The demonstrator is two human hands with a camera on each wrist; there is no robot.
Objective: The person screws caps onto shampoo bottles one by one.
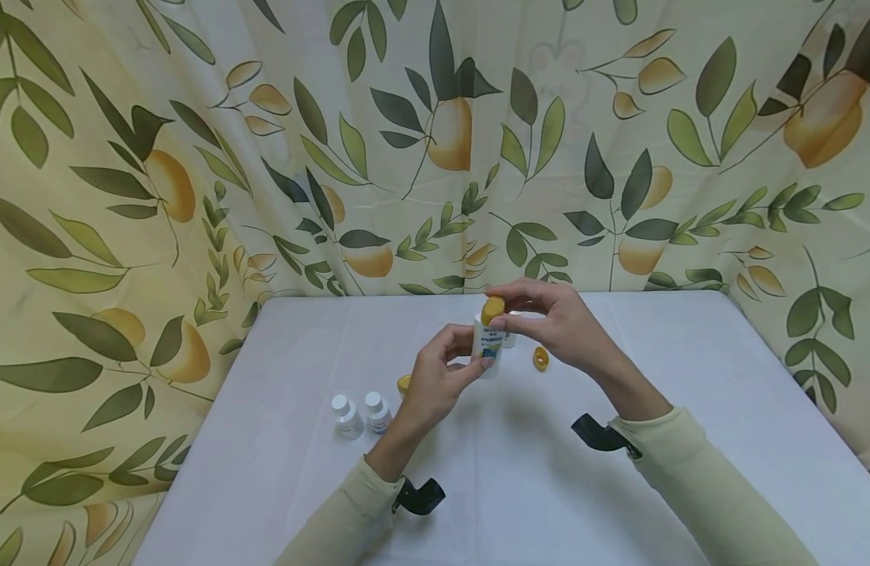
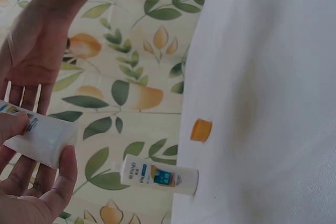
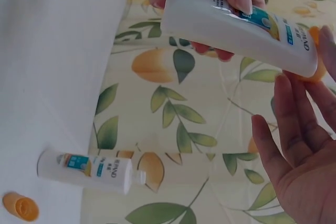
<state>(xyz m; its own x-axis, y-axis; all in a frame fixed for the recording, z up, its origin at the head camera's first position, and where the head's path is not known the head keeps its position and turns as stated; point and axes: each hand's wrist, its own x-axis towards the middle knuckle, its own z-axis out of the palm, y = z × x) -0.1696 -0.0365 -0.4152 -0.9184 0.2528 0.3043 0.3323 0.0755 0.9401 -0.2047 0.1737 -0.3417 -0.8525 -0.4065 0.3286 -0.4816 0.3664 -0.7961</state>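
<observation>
My left hand [image 1: 440, 376] grips a white bottle [image 1: 487, 346] with a printed label, above the table. On its top sits an orange cap [image 1: 493, 309], pinched by the thumb and fingers of my right hand [image 1: 551, 318]. In the right wrist view the bottle [image 3: 236, 27] lies tilted across the picture, the cap partly hidden by fingers. A second white bottle [image 2: 160, 176] of the same kind stands on the table with its nozzle bare. Close by lies a loose orange cap [image 1: 541, 359]; its hollow end shows in the right wrist view.
Two small white bottles [image 1: 347, 418] with white caps stand left of my left forearm. A yellow-topped thing [image 1: 404, 384] is mostly hidden behind my left hand. The white-covered table [image 1: 300, 338] ends at a leaf-and-fruit patterned curtain [image 1: 406, 196].
</observation>
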